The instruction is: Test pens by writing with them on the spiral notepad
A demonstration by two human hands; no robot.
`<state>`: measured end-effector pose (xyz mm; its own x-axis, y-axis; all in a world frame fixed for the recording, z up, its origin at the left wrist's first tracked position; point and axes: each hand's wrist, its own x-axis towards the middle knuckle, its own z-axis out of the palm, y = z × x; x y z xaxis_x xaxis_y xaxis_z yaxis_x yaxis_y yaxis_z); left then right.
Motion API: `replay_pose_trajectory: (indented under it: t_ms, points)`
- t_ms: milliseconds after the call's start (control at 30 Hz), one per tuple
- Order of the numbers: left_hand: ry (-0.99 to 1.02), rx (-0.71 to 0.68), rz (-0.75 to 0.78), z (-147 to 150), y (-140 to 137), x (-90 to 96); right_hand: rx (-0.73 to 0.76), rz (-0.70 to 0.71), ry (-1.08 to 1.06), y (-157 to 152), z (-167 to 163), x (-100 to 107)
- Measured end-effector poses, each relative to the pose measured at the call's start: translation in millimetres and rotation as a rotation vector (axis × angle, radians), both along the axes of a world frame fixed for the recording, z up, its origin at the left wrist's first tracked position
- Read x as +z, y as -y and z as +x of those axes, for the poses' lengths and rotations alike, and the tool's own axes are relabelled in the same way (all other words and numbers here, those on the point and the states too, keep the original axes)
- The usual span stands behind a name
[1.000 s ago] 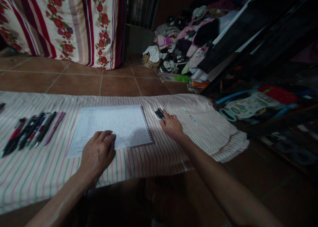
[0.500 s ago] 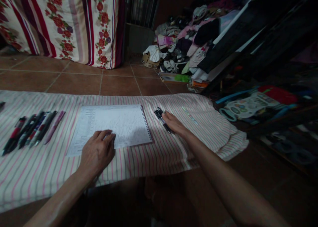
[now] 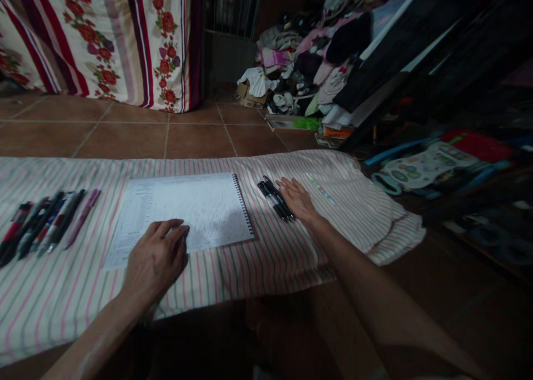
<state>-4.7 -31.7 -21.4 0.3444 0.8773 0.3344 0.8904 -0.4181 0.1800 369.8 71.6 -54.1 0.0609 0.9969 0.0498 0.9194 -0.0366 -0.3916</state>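
A spiral notebook (image 3: 200, 205) lies open to a page with faint print or writing, its coil on the right. My left hand (image 3: 156, 255) rests on the page's lower edge, fingers loosely bent, with nothing visible in them. To the right of the coil, a few black pens (image 3: 275, 198) lie side by side on the striped cloth. Flat beside them is my right hand (image 3: 296, 198), open, its fingers stretched away from me and its edge at or touching the nearest pen. A pale patterned strip, perhaps a ruler (image 3: 320, 188), lies beyond this hand.
Several pens (image 3: 54, 222) lie in a row on the left of the striped cloth (image 3: 225, 274). Beyond it are a tiled floor (image 3: 195, 138), a floral curtain (image 3: 125, 47) and a heap of clothes (image 3: 308, 58). A colourful bag (image 3: 433, 161) is at the right.
My right hand has shifted slightly right and its fingers have straightened, showing more of the black pens. My left hand stays on the notebook. The view has shifted slightly.
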Motion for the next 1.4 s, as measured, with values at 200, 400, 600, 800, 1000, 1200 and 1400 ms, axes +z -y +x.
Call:
replay_pose_trajectory:
  t_ms: [200,400,600,800,1000,1200,1400]
  points:
    - [-0.015,-0.010,-0.020,0.2,1.6,1.9,0.042,-0.067,-0.323,5.5,-2.5,27.5]
    - [-0.015,-0.025,-0.012,-1.7,2.2,0.5,0.254,0.085,0.083,19.0,-39.4,21.5]
    - [0.006,-0.033,0.004,-1.8,1.7,-0.7,0.195,0.132,0.252,16.2,-51.6,1.3]
    - [0.012,-0.031,0.009,-1.9,1.3,-0.5,0.007,0.131,0.177,8.7,-63.5,-2.1]
    - [0.020,-0.030,0.005,-2.5,2.2,-0.6,-0.043,0.108,0.106,2.7,-64.5,-1.0]
    - [0.007,-0.021,-0.001,-2.4,1.7,-1.6,0.075,0.106,0.086,-17.6,-54.1,16.8]
    - [0.020,-0.027,0.000,-2.4,0.8,-2.1,0.180,0.029,0.142,-29.8,-55.6,24.1]
